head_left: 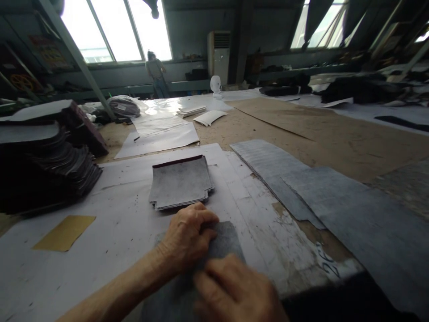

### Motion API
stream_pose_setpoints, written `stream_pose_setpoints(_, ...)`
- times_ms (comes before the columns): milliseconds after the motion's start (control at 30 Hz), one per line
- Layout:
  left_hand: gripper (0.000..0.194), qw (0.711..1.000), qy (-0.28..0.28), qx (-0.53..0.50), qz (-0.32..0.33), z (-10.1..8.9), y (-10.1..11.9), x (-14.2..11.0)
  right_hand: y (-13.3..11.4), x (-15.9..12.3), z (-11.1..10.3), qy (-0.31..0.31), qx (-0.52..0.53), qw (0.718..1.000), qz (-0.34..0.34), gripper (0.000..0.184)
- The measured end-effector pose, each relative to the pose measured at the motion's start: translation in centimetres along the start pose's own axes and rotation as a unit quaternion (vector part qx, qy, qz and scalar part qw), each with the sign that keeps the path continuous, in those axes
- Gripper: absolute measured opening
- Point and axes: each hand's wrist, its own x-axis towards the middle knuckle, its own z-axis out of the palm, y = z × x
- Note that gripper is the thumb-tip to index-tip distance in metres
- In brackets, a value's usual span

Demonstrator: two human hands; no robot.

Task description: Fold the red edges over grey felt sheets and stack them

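Note:
A dark grey sheet [229, 239] with a fabric-like surface lies on the table right in front of me. My left hand [189, 235] is closed on its upper part, fingers curled and thumb tucked near the index finger. Lower down, over the same sheet, my right hand [237, 286] is bent and smeared by motion; whether anything is between its fingers I cannot tell. Just beyond my left hand sits a small stack of grey cut pieces [181, 181] with notched corners and a dark red strip along the far edge.
Tall stacks of dark sheets [43, 165] stand at the left, near a yellow-brown piece [65, 232]. Long grey sheets [362, 210] overlap on the right. White papers [161, 134], a brown board [284, 125] and a white fan [216, 85] lie farther back. A person [157, 74] stands by the window.

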Motion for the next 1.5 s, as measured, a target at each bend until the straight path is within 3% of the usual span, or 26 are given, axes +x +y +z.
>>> stream_pose_setpoints(100,0.023,0.998,0.032,-0.009,0.049,0.5,-0.3,-0.4,3.3,-0.7,-3.3,-0.058,-0.069,0.994,0.06,0.027)
stream_pose_setpoints(167,0.023,0.996,0.047,-0.008,0.079,0.6,-0.4,-0.6,4.5,-1.1,-4.2,-0.079,-0.113,0.988,0.067,0.03)
stream_pose_setpoints(333,0.022,0.983,0.079,0.015,0.164,0.8,-0.5,-0.8,5.1,-1.1,-4.1,-0.118,-0.13,0.983,0.047,0.035)
stream_pose_setpoints(500,0.028,0.97,0.069,0.029,0.232,0.7,-0.7,-0.8,5.3,-1.2,-4.1,-0.151,-0.124,0.979,0.055,0.039)
stream_pose_setpoints(700,0.033,0.972,0.026,0.04,0.229,0.6,-1.0,-0.8,5.6,-1.4,-4.1,-0.149,-0.123,0.98,0.055,0.04)
stream_pose_setpoints(933,0.03,0.947,0.068,0.097,0.297,1.0,-1.0,-1.2,5.5,-1.4,-3.9,-0.15,-0.143,0.977,0.054,0.039)
stream_pose_setpoints(1100,0.031,0.938,0.058,0.145,0.308,1.0,-1.1,-1.4,5.3,-1.3,-4.0,-0.144,-0.142,0.978,0.058,0.04)
stream_pose_setpoints(1200,0.03,0.936,0.053,0.165,0.306,1.1,-1.1,-1.5,5.8,-1.1,-4.2,-0.134,-0.092,0.982,0.092,0.035)
stream_pose_setpoints(1367,0.029,0.929,0.053,0.193,0.311,1.1,-1.0,-1.5,6.8,-1.0,-4.8,-0.08,0.021,0.972,0.219,0.022)
stream_pose_setpoints(1500,0.027,0.923,0.062,0.204,0.321,1.1,-0.9,-1.6,6.3,-1.3,-4.2,-0.078,-0.007,0.983,0.169,0.029)
